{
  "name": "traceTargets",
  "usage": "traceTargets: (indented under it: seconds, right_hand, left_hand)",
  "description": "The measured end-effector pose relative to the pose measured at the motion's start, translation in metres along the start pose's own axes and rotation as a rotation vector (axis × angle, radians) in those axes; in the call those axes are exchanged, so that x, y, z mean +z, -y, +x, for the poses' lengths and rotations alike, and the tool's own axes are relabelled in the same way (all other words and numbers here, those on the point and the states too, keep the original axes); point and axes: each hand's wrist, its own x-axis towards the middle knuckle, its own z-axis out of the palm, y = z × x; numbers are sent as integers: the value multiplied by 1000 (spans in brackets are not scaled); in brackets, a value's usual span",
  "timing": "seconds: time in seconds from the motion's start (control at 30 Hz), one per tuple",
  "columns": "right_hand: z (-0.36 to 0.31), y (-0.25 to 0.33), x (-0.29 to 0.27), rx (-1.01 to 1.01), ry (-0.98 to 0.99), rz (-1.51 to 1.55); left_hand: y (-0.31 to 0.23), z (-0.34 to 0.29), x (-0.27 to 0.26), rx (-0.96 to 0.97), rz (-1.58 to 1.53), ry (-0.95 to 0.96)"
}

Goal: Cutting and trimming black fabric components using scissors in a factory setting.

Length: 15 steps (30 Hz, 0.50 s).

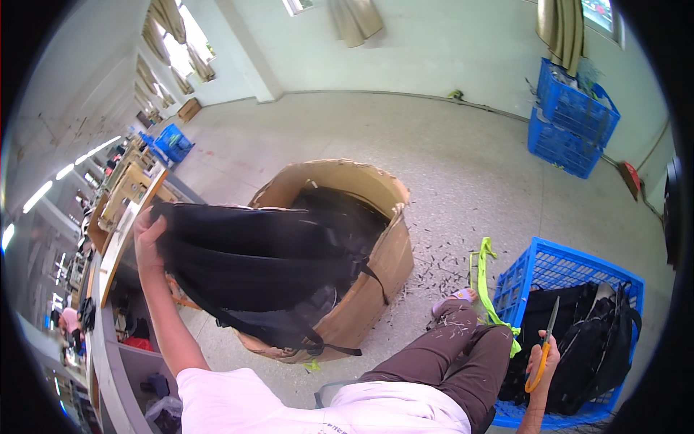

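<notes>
My left hand (150, 230) is closed on the edge of a black backpack (253, 242), raised over the rim of a big cardboard box (394, 253). The backpack's straps hang over the box's side, and more dark items show inside the box. In my right hand (543, 365) is a pair of scissors (538, 367) with orange handles, blades pointing up. This hand is above a blue plastic crate (531, 264) at my right, which holds several black bags (593, 347).
Dark scraps (441, 271) litter the floor right of the box. A yellow-green strip (486, 282) hangs at the crate's corner. Stacked blue crates (571, 145) stand by the far right wall. Along the left runs a workbench (116, 253); a person (71, 318) is farther off.
</notes>
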Motion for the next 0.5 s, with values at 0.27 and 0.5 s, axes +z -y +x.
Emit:
traceTargets:
  seconds: [0.27, 0.5]
  right_hand:
    - [-10, 0, 4, 73, 13, 25]
    - [1, 74, 59, -445, 251, -307]
  left_hand:
    - [8, 11, -7, -27, -55, 67]
    - [-1, 11, 15, 71, -128, 34]
